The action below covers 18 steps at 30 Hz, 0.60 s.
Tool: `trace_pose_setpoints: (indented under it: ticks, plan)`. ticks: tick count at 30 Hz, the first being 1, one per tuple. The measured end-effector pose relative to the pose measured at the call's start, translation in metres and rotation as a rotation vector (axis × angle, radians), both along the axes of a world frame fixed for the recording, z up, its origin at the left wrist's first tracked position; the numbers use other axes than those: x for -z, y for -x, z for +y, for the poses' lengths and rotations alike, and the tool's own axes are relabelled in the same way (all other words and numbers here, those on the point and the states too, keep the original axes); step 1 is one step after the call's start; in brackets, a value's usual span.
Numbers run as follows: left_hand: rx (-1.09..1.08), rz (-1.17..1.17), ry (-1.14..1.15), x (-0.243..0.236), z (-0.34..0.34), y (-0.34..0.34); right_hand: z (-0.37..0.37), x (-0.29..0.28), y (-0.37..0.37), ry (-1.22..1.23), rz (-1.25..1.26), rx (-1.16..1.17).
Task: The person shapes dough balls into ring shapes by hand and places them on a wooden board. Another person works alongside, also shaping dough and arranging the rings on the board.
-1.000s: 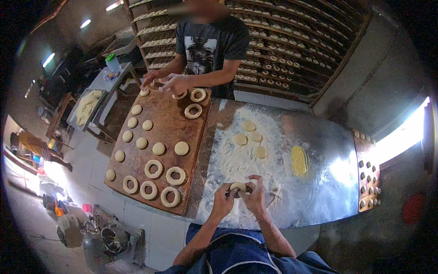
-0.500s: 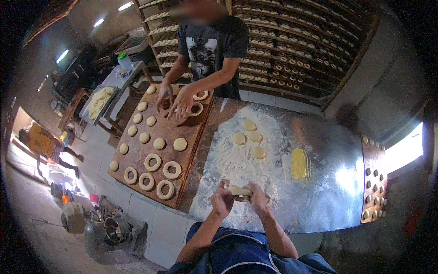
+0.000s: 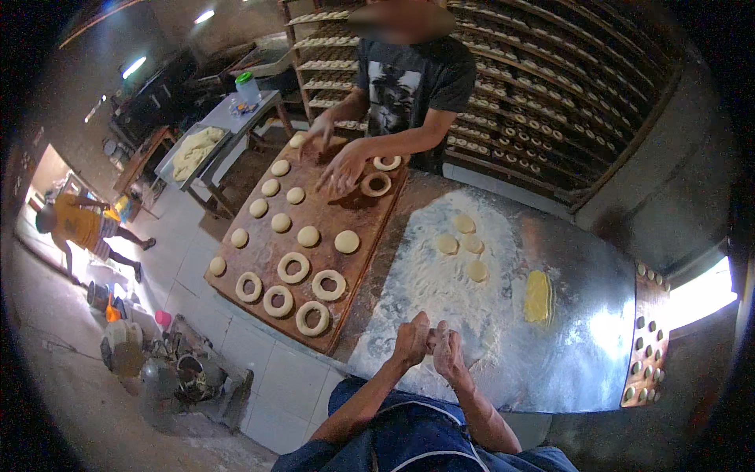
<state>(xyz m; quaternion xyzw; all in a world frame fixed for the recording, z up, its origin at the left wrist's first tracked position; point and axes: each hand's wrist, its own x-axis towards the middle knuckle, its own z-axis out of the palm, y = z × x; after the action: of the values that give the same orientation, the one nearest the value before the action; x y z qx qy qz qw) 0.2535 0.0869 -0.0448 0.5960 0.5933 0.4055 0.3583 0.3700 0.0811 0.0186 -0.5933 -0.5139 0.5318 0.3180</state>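
My left hand (image 3: pixel 413 342) and my right hand (image 3: pixel 447 352) meet over the floured metal table (image 3: pixel 590 307), both closed round a piece of dough (image 3: pixel 432 340) that their fingers mostly hide. Beyond them, several flat dough discs (image 3: pixel 477 271) lie in the flour, and a yellow, fat-like slab (image 3: pixel 538 296) lies to their right. To the left, a wooden board (image 3: pixel 362 236) holds dough rounds (image 3: pixel 307 236) and dough rings (image 3: pixel 313 318).
A co-worker's hands (image 3: pixel 341 169) are over the board's far end, before a rack (image 3: pixel 550 102) of shaped dough. A second board (image 3: pixel 645 315) lies at the right. Another person (image 3: pixel 79 224), machinery (image 3: pixel 189 370) and a side table (image 3: pixel 197 153) are at the left.
The ring of dough in my hands is now mostly hidden as they have drawn together. The co-worker's hands have moved down onto the board. The view has shifted, moving the scene rightward.
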Motion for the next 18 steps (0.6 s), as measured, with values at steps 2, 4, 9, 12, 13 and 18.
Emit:
trace_pose_setpoints:
  ticks: [2,4,9,12,13,18]
  plan:
    - [-0.085,-0.79,0.169,0.034,-0.002,0.005,-0.003,0.0,0.014,-0.067,0.052,-0.009]
    - [-0.095,-1.223,0.137,0.025,0.001,0.016,-0.009,0.045,0.026,-0.068,0.182,0.137]
    - [0.044,-0.639,-0.05,0.023,-0.003,0.065,-0.008,0.043,0.05,-0.27,-0.164,-0.155]
    - [-0.147,-1.452,0.081,0.002,-0.005,0.081,-0.007,0.015,0.083,-0.11,0.085,0.05]
    - [-0.075,-1.148,0.22,-0.011,-0.006,0.093,-0.006,0.015,0.09,-0.134,0.056,-0.008]
    - [-0.221,-0.892,-0.02,-0.011,-0.009,0.126,-0.004,0.008,0.12,-0.401,-0.073,-0.309]
